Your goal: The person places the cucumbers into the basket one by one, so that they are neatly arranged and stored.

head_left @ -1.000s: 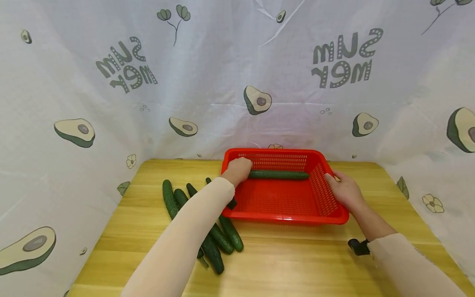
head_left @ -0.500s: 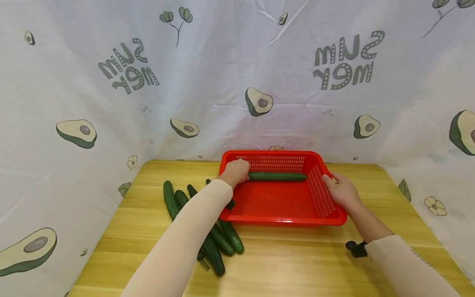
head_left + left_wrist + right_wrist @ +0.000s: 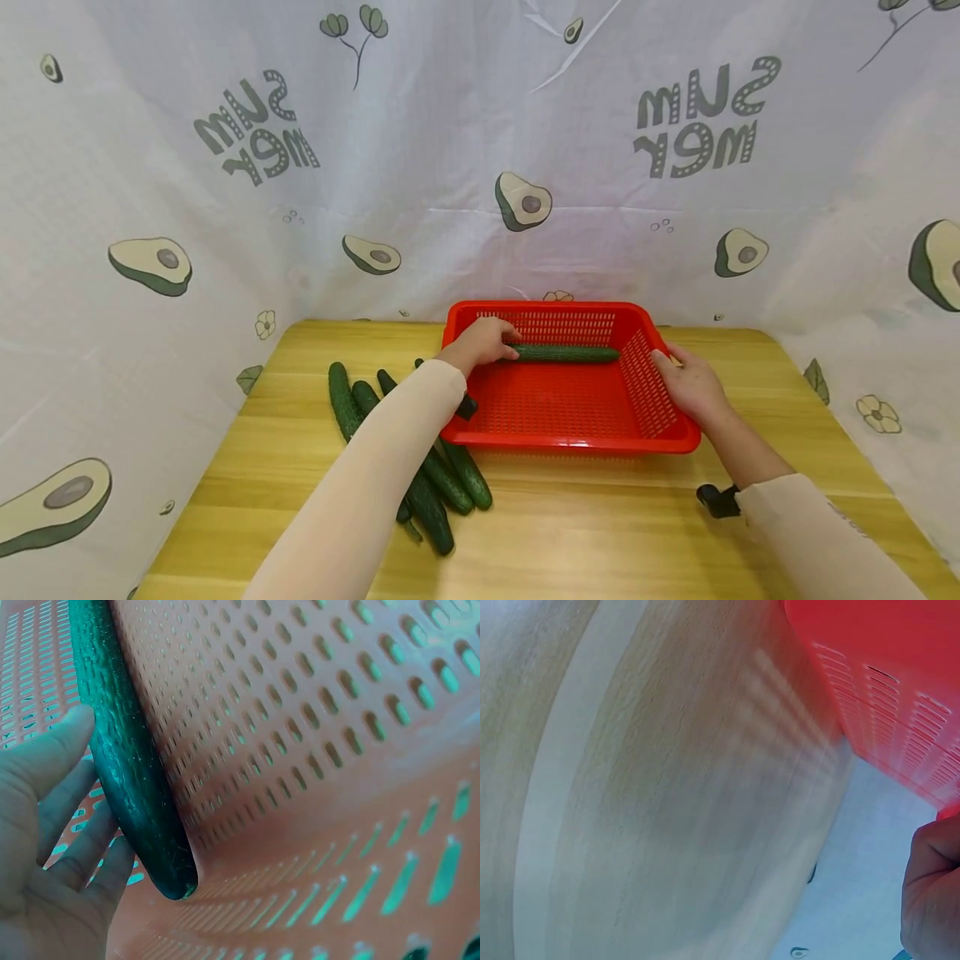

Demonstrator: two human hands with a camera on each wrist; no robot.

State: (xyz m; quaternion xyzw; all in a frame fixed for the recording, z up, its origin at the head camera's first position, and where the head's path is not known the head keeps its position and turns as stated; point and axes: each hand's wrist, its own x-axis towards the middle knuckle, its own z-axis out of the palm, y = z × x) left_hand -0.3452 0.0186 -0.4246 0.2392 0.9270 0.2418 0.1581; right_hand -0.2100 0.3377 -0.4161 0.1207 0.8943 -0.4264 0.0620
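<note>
A red plastic basket [image 3: 570, 447] with slotted walls stands on the table, and one cucumber [image 3: 573, 354] lies inside along its far wall. My left hand [image 3: 483, 342] is in the basket at the cucumber's left end. In the left wrist view the thumb [image 3: 81, 724] touches the cucumber [image 3: 127, 750] or lies right beside it, and the extended fingers stay along its side, not wrapped round it. At the basket's right side, my right hand [image 3: 693, 386] grips the rim, thumb over the inside. The right wrist view catches only part of that hand [image 3: 934, 892] by the basket.
Several more cucumbers [image 3: 471, 477] lie side by side on the wooden table [image 3: 570, 533], left of the basket and partly under my left forearm. A printed white cloth [image 3: 442, 150] hangs behind and along both sides of the table.
My left hand has loosened from the cucumber; its fingers have spread and its thumb has come away. The cucumber stays by the far wall. My right hand keeps its hold on the rim.
</note>
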